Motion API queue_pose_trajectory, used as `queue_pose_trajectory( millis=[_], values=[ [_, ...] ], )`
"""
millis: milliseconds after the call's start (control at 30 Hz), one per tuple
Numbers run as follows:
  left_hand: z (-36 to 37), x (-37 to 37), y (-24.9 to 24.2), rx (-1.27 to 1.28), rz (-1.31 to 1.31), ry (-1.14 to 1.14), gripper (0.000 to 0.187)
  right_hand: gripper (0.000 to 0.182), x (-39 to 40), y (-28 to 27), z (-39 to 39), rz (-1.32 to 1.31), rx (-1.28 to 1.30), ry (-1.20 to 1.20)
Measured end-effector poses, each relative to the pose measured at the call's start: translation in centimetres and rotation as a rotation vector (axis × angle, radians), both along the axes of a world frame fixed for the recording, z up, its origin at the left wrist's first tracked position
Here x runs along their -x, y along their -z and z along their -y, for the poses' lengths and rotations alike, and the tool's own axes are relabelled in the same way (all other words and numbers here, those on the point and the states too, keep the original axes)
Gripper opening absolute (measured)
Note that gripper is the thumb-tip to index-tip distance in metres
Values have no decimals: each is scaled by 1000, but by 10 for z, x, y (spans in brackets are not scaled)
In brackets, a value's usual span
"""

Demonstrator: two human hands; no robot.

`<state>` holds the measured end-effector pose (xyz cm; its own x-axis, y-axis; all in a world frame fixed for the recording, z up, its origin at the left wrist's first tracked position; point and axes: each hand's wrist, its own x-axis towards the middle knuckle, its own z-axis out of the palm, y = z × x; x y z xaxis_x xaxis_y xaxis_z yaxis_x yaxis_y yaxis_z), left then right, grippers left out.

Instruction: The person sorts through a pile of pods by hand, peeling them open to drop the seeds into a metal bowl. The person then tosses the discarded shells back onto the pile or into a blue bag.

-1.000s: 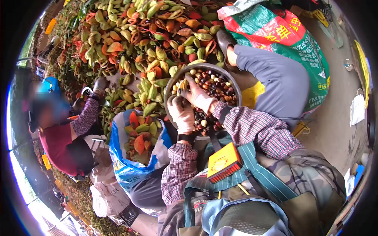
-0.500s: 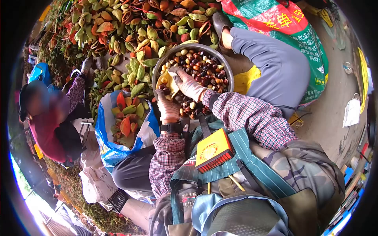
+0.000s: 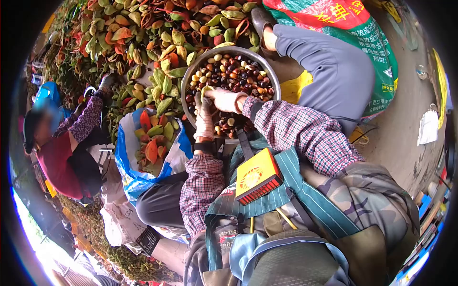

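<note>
Over the left part of a metal bowl (image 3: pixel 275 78) of round brown, dark and cream seeds (image 3: pixel 234 78), my two gloved hands meet. My right hand (image 3: pixel 223 99) is closed, its fingertips pinching a pale yellow-green seed pod (image 3: pixel 205 90). Just below and touching it, my left hand (image 3: pixel 204 120) points upward with its fingers closed at the same pod. Only a small edge of the pod shows; the fingers hide the rest.
A heap of green and red pods (image 3: pixel 162 38) lies beyond the bowl. Left of it stands a blue-and-white bag (image 3: pixel 125 157) holding pods. A green-and-red sack (image 3: pixel 381 62) lies at right, beside my leg. Another person (image 3: pixel 62 157) sits at far left, hands near the heap.
The pod, spread wide between my hands before, now shows only as a small edge at my fingertips. My hands have drawn closer together, the right one shifting slightly left.
</note>
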<state>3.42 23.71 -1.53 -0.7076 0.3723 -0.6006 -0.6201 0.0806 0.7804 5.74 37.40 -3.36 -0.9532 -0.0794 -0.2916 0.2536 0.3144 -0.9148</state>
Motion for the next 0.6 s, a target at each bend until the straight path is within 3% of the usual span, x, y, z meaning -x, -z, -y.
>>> queue_pose_trajectory(
  millis=[33,100,167,233,300,367,433,467,533,600],
  values=[
    [-6,-7,-30,23,-29,-15,70,41,-4,-22,-5,24,-75,-46],
    [17,12,18,142,57,-60,49,41,5,-27,-6,92,-150,-258],
    [31,28,40,-47,24,-156,45,32,-3,-43,-13,-1,-136,-324],
    [36,36,0,40,-285,-95,72,29,0,-51,-25,-1,-103,-451],
    [38,38,-58,169,-166,-80,69,28,-1,-60,-37,85,-190,-359],
    [60,56,-64,27,-213,-55,67,30,5,-60,-38,198,-311,-119],
    [86,65,-77,79,-220,-95,67,30,16,-67,-42,145,-203,74],
    [124,82,-62,356,-660,172,65,29,30,-67,-41,138,-219,156],
    [184,96,-31,777,-1036,451,62,30,61,-66,-44,-71,-336,269],
    [225,85,-30,1066,-920,434,59,28,102,-53,-44,-202,-543,216]
  ],
)
